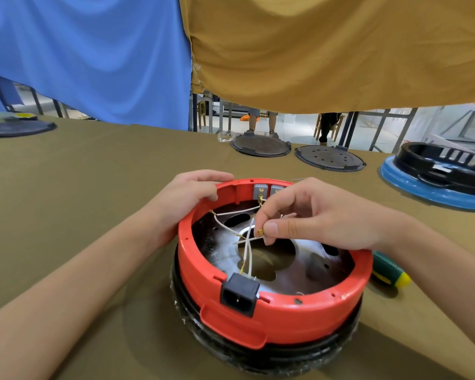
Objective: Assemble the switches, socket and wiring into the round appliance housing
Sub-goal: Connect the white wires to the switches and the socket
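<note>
Two hands worked at the round red housing (272, 305) on the olive surface (80, 204): the left hand (187, 193) gripped its far rim, the right hand (299, 215) pinched a brass terminal (260, 231) on a white wire (247, 250) above its interior. A black socket (239, 296) sat in the near wall, grey switches (261, 191) between the hands. Blue and ochre curtains hung beyond.

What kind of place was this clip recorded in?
Probably a small assembly workshop: a cloth-covered workbench holds spare black round covers, another housing on a blue base, and a screwdriver beside the red housing.
</note>
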The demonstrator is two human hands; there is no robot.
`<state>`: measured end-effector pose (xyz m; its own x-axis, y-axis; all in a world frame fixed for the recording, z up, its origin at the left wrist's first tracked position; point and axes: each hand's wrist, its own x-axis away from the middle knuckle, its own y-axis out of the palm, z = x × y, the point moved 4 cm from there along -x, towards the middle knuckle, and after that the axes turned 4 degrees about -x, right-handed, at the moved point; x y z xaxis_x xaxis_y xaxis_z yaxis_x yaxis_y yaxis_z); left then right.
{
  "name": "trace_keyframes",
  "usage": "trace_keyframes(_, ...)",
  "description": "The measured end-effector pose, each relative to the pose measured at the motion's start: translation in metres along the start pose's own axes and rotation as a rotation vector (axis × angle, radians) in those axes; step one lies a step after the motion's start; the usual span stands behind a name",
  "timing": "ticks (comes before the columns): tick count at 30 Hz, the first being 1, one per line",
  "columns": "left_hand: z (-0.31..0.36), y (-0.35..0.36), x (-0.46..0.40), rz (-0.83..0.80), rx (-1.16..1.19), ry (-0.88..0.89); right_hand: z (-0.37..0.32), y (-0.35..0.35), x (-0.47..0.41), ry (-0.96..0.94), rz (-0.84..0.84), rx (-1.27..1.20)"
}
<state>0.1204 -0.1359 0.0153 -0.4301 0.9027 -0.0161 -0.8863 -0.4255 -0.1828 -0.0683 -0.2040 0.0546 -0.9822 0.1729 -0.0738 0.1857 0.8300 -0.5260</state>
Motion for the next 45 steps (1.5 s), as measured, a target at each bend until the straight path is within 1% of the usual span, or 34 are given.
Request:
trace_keyframes(3,0.001,-0.002,0.0,-0.025,-0.022,0.022,-0.006,0.002,0.003,0.028,-0.031,0.009)
trace_keyframes(6,0.005,-0.003,0.0,-0.062,-0.052,0.05,-0.018,0.008,0.007,0.047,-0.096,0.089)
trace_keyframes(12,0.007,0.0,0.003,-0.185,0.006,0.038,-0.042,0.03,0.01,0.012,-0.186,0.158)
trace_keyframes(18,0.005,0.001,0.003,-0.209,0.048,0.021,-0.046,0.055,0.005,-0.078,-0.134,0.327)
trace_keyframes(21,0.004,0.001,0.003,-0.212,0.046,0.021,-0.044,0.06,0.003,-0.096,-0.114,0.359)
trace_keyframes(37,0.005,0.002,0.006,-0.21,0.06,0.014,-0.035,0.058,0.004,-0.117,-0.094,0.165)
trace_keyframes(45,0.005,0.002,0.005,-0.2,0.032,0.015,-0.037,0.058,0.004,-0.134,-0.074,0.222)
